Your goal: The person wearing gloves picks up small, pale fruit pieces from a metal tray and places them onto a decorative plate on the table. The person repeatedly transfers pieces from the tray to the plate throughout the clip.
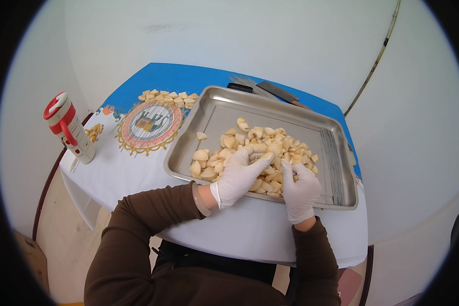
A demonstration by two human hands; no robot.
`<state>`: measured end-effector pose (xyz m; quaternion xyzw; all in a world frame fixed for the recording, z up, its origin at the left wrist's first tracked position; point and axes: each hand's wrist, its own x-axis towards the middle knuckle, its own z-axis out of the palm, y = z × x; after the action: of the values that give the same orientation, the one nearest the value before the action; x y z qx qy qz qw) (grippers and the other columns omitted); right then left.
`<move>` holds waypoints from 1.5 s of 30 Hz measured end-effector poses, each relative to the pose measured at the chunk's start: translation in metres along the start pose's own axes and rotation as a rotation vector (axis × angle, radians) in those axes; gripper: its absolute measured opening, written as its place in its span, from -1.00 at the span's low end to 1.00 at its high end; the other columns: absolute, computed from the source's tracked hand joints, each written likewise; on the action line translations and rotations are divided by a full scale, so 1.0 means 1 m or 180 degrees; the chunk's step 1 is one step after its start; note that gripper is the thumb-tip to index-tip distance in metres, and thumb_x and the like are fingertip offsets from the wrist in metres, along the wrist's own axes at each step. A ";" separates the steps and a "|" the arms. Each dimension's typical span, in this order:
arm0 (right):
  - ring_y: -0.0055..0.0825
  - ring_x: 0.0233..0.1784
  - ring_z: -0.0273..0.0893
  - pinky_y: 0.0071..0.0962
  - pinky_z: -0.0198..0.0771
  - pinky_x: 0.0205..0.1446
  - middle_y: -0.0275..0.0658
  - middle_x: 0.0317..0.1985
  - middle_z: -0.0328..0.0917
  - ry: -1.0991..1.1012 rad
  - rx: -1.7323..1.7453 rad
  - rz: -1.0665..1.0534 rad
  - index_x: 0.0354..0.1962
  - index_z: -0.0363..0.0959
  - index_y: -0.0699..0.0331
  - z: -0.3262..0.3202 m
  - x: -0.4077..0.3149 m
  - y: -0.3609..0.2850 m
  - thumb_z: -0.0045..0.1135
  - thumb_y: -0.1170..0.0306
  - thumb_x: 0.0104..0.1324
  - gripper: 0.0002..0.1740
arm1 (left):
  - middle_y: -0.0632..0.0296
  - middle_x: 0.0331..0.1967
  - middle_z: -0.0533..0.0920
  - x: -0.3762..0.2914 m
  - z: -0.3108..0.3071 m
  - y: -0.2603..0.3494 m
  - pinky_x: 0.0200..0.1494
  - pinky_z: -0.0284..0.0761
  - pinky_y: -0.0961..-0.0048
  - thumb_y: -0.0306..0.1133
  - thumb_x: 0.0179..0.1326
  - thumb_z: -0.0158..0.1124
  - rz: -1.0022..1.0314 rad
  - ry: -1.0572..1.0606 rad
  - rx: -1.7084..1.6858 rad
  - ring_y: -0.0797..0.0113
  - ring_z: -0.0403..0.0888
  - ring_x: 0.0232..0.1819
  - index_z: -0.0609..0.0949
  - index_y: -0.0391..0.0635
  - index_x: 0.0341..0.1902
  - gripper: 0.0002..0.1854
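A large steel tray (222,95) holds a heap of pale cut food pieces (266,186), perhaps a peeled vegetable. My left hand (241,172), in a thin white glove, is over the heap with a pale piece (275,149) at its thumb and fingers. A thin skewer tip (264,142) shows just above those fingers. Close by on the right, my gloved right hand (301,187) has its thumb and forefinger pinched together near the left fingertips. What lies in that pinch is too small to make out. A bundle of thin grey skewers (332,168) lies along the tray's right side.
Skewered pale pieces (168,98) lie in rows left of the tray. A red-and-white tumbler (70,128) stands at the table's left edge, beside small yellow pieces (95,132). Behind the tray are a black object (240,88), more skewers (248,82) and a cleaver (277,91).
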<state>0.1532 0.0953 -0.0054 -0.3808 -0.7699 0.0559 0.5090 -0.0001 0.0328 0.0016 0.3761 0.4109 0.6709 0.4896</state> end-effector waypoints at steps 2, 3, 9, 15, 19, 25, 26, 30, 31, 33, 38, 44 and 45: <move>-0.26 -0.62 0.37 -0.36 0.25 -0.50 -0.22 -0.67 0.41 -0.0073 -0.0030 -0.0012 -0.59 0.47 0.23 -0.001 0.000 0.000 0.37 0.23 0.32 -0.61 | 0.24 -0.07 0.68 0.000 0.000 0.000 0.00 0.56 0.60 -0.33 0.43 0.29 -0.0015 -0.0108 0.0116 0.58 0.61 -0.07 0.56 -0.29 0.11 -0.68; -0.25 -0.60 0.38 -0.35 0.25 -0.50 -0.21 -0.66 0.41 -0.0092 0.0002 -0.0045 -0.58 0.47 0.24 -0.002 -0.001 0.000 0.35 0.23 0.34 -0.62 | 0.24 -0.07 0.68 0.000 0.001 0.002 0.00 0.56 0.60 -0.32 0.43 0.30 -0.0060 -0.0122 0.0223 0.58 0.61 -0.07 0.56 -0.28 0.11 -0.68; -0.19 -0.55 0.41 -0.29 0.28 -0.46 -0.16 -0.61 0.42 -0.0039 0.0512 -0.0333 -0.51 0.49 0.25 0.001 -0.001 0.004 0.28 0.24 0.37 -0.67 | 0.22 -0.07 0.70 -0.001 0.001 0.006 -0.01 0.56 0.60 -0.32 0.40 0.34 0.0052 -0.0353 0.0551 0.56 0.62 -0.05 0.58 -0.25 0.09 -0.68; -0.15 -0.51 0.46 -0.25 0.32 -0.44 -0.15 -0.57 0.44 -0.0069 0.0302 -0.0496 -0.46 0.49 0.26 -0.006 0.003 0.000 0.16 0.31 0.43 -0.72 | 0.17 0.00 0.70 0.004 -0.002 0.021 0.11 0.57 0.50 -0.33 0.39 0.34 -0.0100 -0.0669 0.1453 0.48 0.64 0.02 0.55 -0.28 0.20 -0.59; -0.11 -0.49 0.45 -0.20 0.32 -0.41 -0.15 -0.57 0.43 0.0277 0.0172 -0.0184 -0.50 0.41 0.23 -0.015 0.011 0.011 0.08 0.34 0.47 -0.69 | 0.14 0.03 0.70 0.028 -0.004 0.039 0.12 0.58 0.45 -0.32 0.37 0.34 0.0375 -0.1074 0.2245 0.40 0.65 0.03 0.53 -0.27 0.28 -0.52; -0.11 -0.44 0.46 -0.19 0.32 -0.36 -0.17 -0.54 0.44 0.0779 -0.0258 -0.0084 -0.49 0.38 0.22 -0.019 0.020 0.025 0.07 0.33 0.48 -0.69 | 0.01 0.01 0.72 0.102 -0.007 0.052 0.13 0.57 0.32 -0.22 0.42 0.23 0.0387 -0.0950 0.3719 0.17 0.68 0.05 0.56 -0.21 0.26 -0.55; -0.12 -0.43 0.47 -0.20 0.32 -0.36 -0.17 -0.53 0.45 0.0765 -0.0330 -0.0101 -0.48 0.39 0.22 -0.019 0.020 0.026 0.07 0.32 0.48 -0.70 | -0.01 0.01 0.72 0.110 -0.004 0.048 0.14 0.57 0.29 -0.19 0.42 0.21 0.0279 -0.1024 0.4000 0.11 0.69 0.06 0.57 -0.19 0.25 -0.55; -0.13 -0.42 0.47 -0.20 0.32 -0.36 -0.19 -0.52 0.46 0.0762 -0.0339 -0.0162 -0.46 0.42 0.22 -0.018 0.021 0.027 0.09 0.31 0.47 -0.72 | -0.04 0.00 0.72 0.138 0.008 0.017 0.16 0.56 0.19 -0.06 0.30 0.31 0.0181 -0.1141 0.4869 -0.06 0.67 0.08 0.65 -0.15 0.15 -0.51; -0.14 -0.42 0.47 -0.20 0.32 -0.36 -0.19 -0.52 0.46 0.0741 -0.0368 -0.0165 -0.45 0.43 0.22 -0.019 0.021 0.028 0.10 0.31 0.46 -0.72 | -0.03 -0.01 0.72 0.143 0.011 0.012 0.15 0.57 0.20 -0.05 0.26 0.34 0.0134 -0.1226 0.5014 -0.05 0.67 0.07 0.66 -0.14 0.14 -0.50; -0.15 -0.43 0.46 -0.21 0.32 -0.36 -0.20 -0.53 0.45 0.0752 -0.0380 -0.0188 -0.45 0.43 0.22 -0.020 0.022 0.030 0.13 0.30 0.45 -0.73 | -0.03 -0.03 0.73 0.150 0.016 0.006 0.14 0.57 0.21 -0.03 0.18 0.40 0.0039 -0.1399 0.5312 -0.03 0.68 0.06 0.67 -0.13 0.12 -0.47; -0.18 -0.45 0.46 -0.22 0.32 -0.38 -0.22 -0.55 0.44 0.0819 -0.0292 -0.0247 -0.46 0.43 0.21 -0.019 0.021 0.030 0.18 0.29 0.42 -0.73 | 0.01 -0.01 0.73 0.163 0.021 0.003 0.15 0.57 0.23 -0.09 0.08 0.47 -0.0284 -0.1634 0.5628 0.01 0.68 0.08 0.70 -0.12 0.07 -0.49; -0.22 -0.51 0.41 -0.25 0.27 -0.45 -0.29 -0.62 0.39 0.0926 -0.0188 -0.0324 -0.53 0.37 0.17 -0.019 0.023 0.026 0.30 0.21 0.35 -0.63 | -0.01 0.03 0.72 0.159 0.006 -0.003 0.14 0.58 0.23 -0.19 0.17 0.38 0.0094 -0.1276 0.5248 0.01 0.68 0.08 0.65 -0.06 0.18 -0.51; -0.23 -0.52 0.41 -0.26 0.26 -0.46 -0.30 -0.62 0.39 0.0917 -0.0204 -0.0322 -0.54 0.35 0.17 -0.019 0.023 0.026 0.31 0.19 0.33 -0.61 | -0.01 0.03 0.72 0.154 0.005 -0.001 0.13 0.58 0.23 -0.20 0.19 0.36 0.0184 -0.1147 0.5069 0.01 0.68 0.08 0.64 -0.05 0.21 -0.51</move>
<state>0.1784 0.1226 0.0082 -0.3617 -0.7085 -0.0497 0.6039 -0.0317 0.1824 0.0183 0.7238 0.6695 0.1194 0.1166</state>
